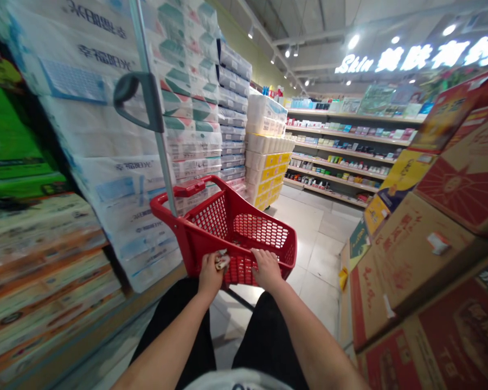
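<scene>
A red plastic shopping basket with perforated walls stands on the floor in front of my knees. From its left end a metal pull rod rises to a grey loop handle. My left hand is closed around a small crumpled white and brown thing, close against the basket's near wall; its exact kind I cannot make out. My right hand grips the near rim of the basket, with its fingers hooked over the edge. Most of the basket's inside is hidden behind the near wall.
Wrapped tissue packs are stacked high on the left, with green packs beside them. Cardboard cartons rise close on the right. Tiled floor leads to shelves of small goods at the back.
</scene>
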{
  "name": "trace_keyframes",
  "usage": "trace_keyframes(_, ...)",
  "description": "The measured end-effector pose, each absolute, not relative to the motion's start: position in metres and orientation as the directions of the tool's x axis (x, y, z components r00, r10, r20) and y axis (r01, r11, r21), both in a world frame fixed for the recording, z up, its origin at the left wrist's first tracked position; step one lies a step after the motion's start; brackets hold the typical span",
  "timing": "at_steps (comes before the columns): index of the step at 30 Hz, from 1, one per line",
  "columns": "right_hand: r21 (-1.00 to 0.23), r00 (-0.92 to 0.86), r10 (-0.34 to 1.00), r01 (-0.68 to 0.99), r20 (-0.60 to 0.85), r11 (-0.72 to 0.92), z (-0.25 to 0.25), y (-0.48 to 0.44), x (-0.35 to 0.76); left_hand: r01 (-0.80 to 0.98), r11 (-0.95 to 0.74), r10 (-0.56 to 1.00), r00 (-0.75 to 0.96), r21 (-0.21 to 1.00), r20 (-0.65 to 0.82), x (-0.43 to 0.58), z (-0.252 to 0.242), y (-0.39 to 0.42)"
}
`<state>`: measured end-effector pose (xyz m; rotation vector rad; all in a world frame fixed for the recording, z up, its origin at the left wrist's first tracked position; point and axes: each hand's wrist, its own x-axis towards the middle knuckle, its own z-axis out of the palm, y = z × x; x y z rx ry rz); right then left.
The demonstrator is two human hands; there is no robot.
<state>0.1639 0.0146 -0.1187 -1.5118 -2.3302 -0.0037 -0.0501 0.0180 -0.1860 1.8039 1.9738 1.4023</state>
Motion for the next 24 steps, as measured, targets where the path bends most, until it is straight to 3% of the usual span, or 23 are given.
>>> trace_keyframes(5, -0.196, -0.369, 0.883, 0.88, 0.289, 0.432, -0.117, 0.014, 0.164, 0.731, -0.082, 0.903, -0.233, 0.678, 0.36, -0.047, -0.183, 0.022)
trace_keyframes(10, -0.194, -0.36, 0.885, 0.884, 0.295, 0.424, -0.118, 0.014, 0.164, 0.732, -0.127, 0.881, -0.227, 0.67, 0.416, -0.043, -0.177, 0.015)
trace_keyframes(15, -0.183, -0.373, 0.882, 0.882, 0.289, 0.434, -0.117, 0.014, 0.165, 0.768, -0.033, 0.96, -0.154, 0.639, 0.235, -0.042, -0.175, 0.015)
trace_keyframes(20, -0.181, -0.374, 0.878, 0.881, 0.298, 0.437, -0.118, 0.014, 0.165, 0.782, -0.072, 0.932, -0.169, 0.62, 0.321, -0.043, -0.171, 0.012)
trace_keyframes(24, -0.188, -0.365, 0.882, 0.883, 0.299, 0.43, -0.119, 0.014, 0.164, 0.765, -0.025, 0.986, -0.088, 0.644, 0.142, -0.036, -0.179, 0.01)
